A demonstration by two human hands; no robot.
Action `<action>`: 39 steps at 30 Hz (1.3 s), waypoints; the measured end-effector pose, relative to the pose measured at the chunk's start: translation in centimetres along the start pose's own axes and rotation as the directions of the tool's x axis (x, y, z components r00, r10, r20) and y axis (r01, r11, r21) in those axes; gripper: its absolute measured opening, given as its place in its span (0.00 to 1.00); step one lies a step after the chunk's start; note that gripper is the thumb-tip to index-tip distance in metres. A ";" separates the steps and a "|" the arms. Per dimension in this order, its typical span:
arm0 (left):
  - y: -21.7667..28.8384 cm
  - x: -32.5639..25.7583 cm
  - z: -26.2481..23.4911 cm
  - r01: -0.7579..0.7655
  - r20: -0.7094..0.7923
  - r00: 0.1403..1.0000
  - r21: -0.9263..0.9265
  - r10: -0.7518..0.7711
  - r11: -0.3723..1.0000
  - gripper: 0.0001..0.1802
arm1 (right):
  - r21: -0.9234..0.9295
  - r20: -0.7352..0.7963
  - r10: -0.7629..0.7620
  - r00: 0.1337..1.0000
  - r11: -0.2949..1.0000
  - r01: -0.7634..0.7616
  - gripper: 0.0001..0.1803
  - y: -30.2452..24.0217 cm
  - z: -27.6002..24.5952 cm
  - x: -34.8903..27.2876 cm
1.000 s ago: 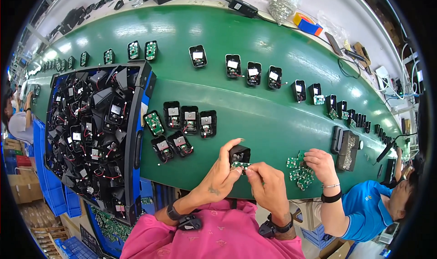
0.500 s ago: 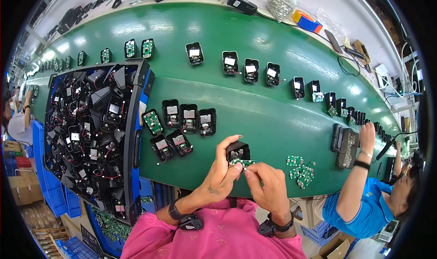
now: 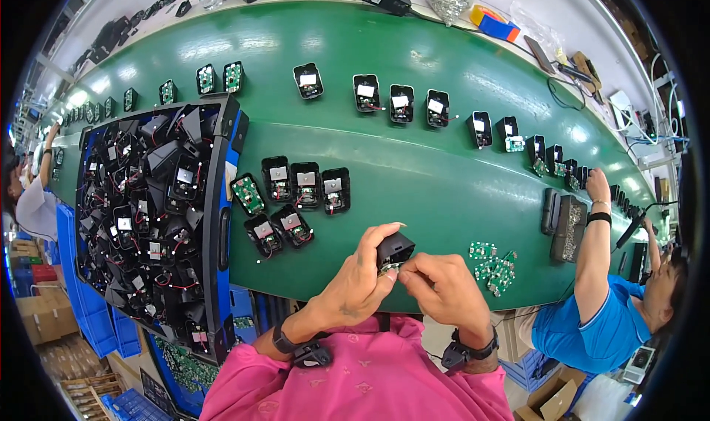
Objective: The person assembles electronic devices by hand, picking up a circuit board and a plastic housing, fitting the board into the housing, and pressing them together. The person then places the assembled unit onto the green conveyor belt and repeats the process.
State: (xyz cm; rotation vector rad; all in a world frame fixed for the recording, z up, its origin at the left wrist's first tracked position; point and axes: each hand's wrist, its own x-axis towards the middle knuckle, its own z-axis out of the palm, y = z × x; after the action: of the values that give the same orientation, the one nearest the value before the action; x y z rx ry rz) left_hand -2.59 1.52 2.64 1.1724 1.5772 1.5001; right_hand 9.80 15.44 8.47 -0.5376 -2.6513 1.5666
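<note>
Left hand (image 3: 351, 279) wrapped round a black housing (image 3: 395, 248) over the green bench (image 3: 429, 192) in head view, right hand (image 3: 405, 272) pinched closed beside its board (image 3: 387, 269), held part unclear; board-topped housing (image 3: 248, 194) looks done, five open housings (image 3: 305, 185) don't, loose boards (image 3: 494, 270) lie right.

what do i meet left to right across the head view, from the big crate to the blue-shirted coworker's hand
Large crate, cluster of open black housings, left hand, held black housing, right hand, loose green circuit boards, open box of small parts, blue-shirted coworker's hand.
</note>
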 end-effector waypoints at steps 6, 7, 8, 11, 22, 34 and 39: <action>-1.1 -0.3 1.1 0.020 -0.118 0.993 0.066 -0.012 0.998 0.34 | -0.129 -0.233 -0.081 0.969 0.990 0.052 0.04 0.5 3.1 -0.1; -1.5 -0.3 1.1 0.023 -0.137 0.990 0.058 -0.015 0.998 0.34 | -0.111 -0.290 -0.086 0.953 0.992 0.056 0.03 0.9 3.8 0.0; -1.7 -0.2 1.2 0.025 -0.157 0.988 0.051 -0.016 0.998 0.34 | -0.094 -0.346 -0.090 0.934 0.994 0.061 0.02 1.2 4.3 0.0; -1.1 0.2 0.9 0.265 -0.100 0.938 -0.415 -0.333 0.870 0.34 | -0.057 -0.477 -0.015 0.879 0.998 -0.014 0.03 0.7 4.5 0.5; -1.7 -0.4 -0.4 0.176 0.035 0.983 -0.439 -0.179 0.881 0.42 | 0.571 -0.401 0.262 0.878 0.821 0.016 0.07 2.9 5.0 -0.6; -1.0 0.6 -0.9 0.039 0.022 0.999 -0.246 -0.034 0.968 0.28 | 0.773 -0.294 0.279 0.914 0.632 0.056 0.10 3.3 2.4 -0.6; -0.3 0.9 -0.5 -0.019 -0.095 0.995 -0.038 0.015 0.999 0.28 | 0.267 -0.318 0.051 0.947 0.963 0.037 0.11 0.8 1.9 0.4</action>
State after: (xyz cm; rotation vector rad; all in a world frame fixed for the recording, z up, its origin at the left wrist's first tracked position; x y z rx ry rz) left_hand -3.44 2.14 2.54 1.1102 1.5958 1.6115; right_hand 9.28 14.35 6.78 -0.7165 -2.1587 1.6410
